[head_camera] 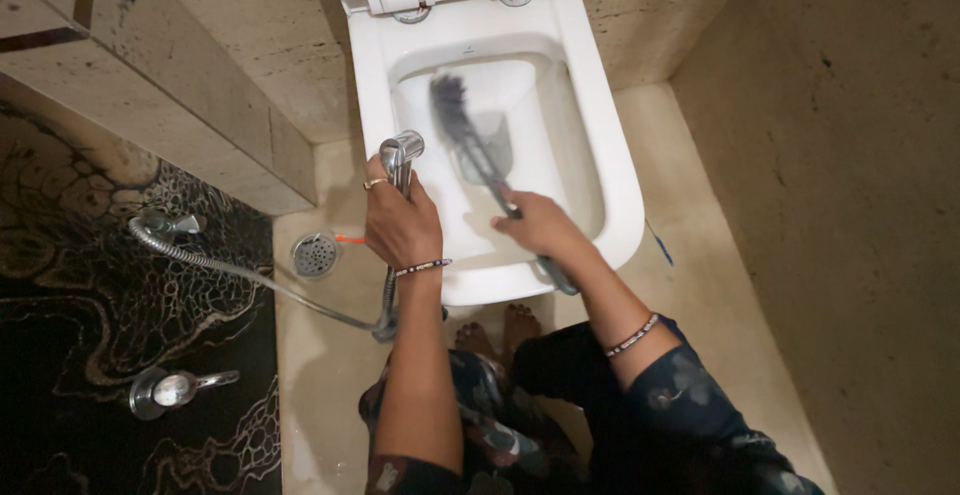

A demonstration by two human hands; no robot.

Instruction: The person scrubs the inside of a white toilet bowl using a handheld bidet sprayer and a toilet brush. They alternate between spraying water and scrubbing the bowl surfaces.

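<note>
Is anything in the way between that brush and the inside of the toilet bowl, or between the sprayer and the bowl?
Nothing visible is. The lid is up, and the right hand holds the toilet brush with its bristles already down inside the toilet bowl. The left hand holds the metal hand sprayer at the bowl's left rim, with open space between them.

Shot from a single head-worn camera, high above and pitched steeply down. Faced toward the white toilet bowl (500, 155) at top centre, its raised lid cut off by the upper edge. Close enough for both forearms to rise from the bottom edge and fill the middle. Took in the dark patterned wall (120, 355) along the left and the beige floor (720, 285) along the right. No second view.
</note>
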